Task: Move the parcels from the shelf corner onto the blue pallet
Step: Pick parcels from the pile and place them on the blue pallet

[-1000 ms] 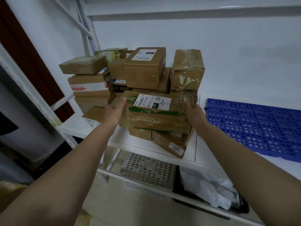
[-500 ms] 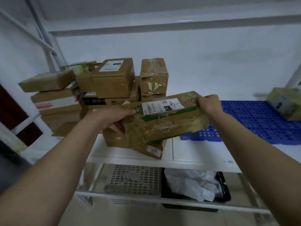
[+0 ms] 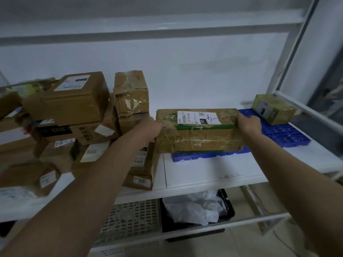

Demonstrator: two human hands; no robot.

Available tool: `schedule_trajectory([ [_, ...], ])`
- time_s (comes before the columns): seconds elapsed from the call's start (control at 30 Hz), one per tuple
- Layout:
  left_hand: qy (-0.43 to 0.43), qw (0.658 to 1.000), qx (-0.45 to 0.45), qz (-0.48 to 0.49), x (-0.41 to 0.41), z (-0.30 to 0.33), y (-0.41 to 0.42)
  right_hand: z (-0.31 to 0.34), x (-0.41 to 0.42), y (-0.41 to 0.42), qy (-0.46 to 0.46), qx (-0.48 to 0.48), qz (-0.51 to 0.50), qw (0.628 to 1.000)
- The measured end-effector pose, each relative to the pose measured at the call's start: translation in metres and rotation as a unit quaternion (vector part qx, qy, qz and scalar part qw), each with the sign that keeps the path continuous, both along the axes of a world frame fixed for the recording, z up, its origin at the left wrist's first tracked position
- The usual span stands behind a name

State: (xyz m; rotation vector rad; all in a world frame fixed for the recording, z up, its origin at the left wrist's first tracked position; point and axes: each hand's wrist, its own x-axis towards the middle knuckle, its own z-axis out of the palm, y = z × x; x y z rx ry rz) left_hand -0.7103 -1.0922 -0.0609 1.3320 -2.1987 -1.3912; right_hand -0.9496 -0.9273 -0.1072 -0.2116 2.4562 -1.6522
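Both hands on the taped parcel, left hand gripping its left end, right hand curled over the right end, holding it above the blue pallet's left edge. One small parcel already sits at the pallet's far right corner. The messy stack of boxes crowds the white shelf's left corner. A crumpled plastic bag in a black bin and a white mesh basket sit below.
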Motion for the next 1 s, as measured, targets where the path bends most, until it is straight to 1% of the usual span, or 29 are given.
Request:
schedule_trajectory([
  [0.03,0.012,1.000,0.003,0.005,-0.008,-0.005,-0.002,-0.001,-0.006,0.000,-0.006,-0.006,-0.004,1.000],
  [0.13,0.069,0.996,0.053,-0.002,-0.030,-0.015,-0.012,0.002,-0.027,-0.007,-0.010,-0.016,-0.004,1.000],
  [0.23,0.117,0.989,0.093,-0.005,-0.053,-0.019,-0.028,0.010,-0.052,-0.026,-0.034,-0.059,0.011,0.998],
  [0.33,0.102,0.990,0.093,0.006,-0.076,-0.017,-0.048,0.018,-0.079,-0.053,-0.087,-0.092,0.053,0.991],
  [0.43,0.113,0.986,0.120,0.030,-0.103,-0.019,-0.068,0.020,-0.110,-0.075,-0.134,-0.071,0.110,0.982],
  [0.53,0.127,0.980,0.140,0.063,-0.132,-0.027,-0.084,0.017,-0.142,-0.095,-0.137,-0.064,0.141,0.978],
  [0.67,0.150,0.970,0.165,0.096,-0.161,-0.045,-0.090,0.001,-0.172,-0.115,-0.134,-0.065,0.160,0.976],
  [0.83,0.141,0.964,0.191,0.123,-0.177,-0.079,-0.094,-0.030,-0.189,-0.129,-0.164,-0.039,0.158,0.973],
  [1.0,0.144,0.960,0.181,0.159,-0.178,-0.104,-0.105,-0.051,-0.198,-0.133,-0.176,-0.056,0.130,0.974],
])
